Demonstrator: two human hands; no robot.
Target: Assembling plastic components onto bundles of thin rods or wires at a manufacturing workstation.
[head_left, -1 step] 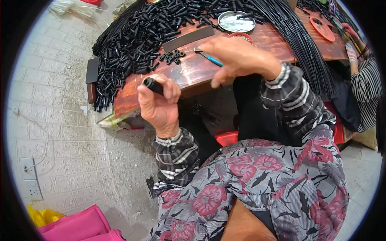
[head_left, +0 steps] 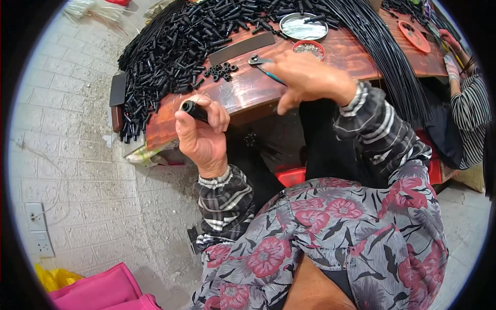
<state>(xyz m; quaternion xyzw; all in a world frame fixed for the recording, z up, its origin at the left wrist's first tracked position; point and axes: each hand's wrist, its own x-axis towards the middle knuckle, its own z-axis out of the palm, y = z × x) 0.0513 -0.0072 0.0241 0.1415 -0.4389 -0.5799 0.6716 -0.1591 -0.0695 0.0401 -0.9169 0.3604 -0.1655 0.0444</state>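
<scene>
Gripping a hollow black tube (head_left: pixel 195 111), my left hand (head_left: pixel 204 135) is holding it up by the front edge of the wooden table (head_left: pixel 235 95), fingers curling round it, thumb lying alongside, open end showing. Now my right hand (head_left: pixel 312 75) is shifting slightly, and more of the red bowl (head_left: pixel 324 50) and of the teal-handled pliers (head_left: pixel 272 76) is showing than a moment ago! The thumb is standing apart from the fingers, but whether they are grasping the pliers or just passing over them, I cannot tell. For the work, I judge, that is leaving the tube to my left grip alone, the right hand hovering well apart. Beyond, small black rings (head_left: pixel 221 72) are lying loose beside the heap of black tubes (head_left: pixel 181 62).
</scene>
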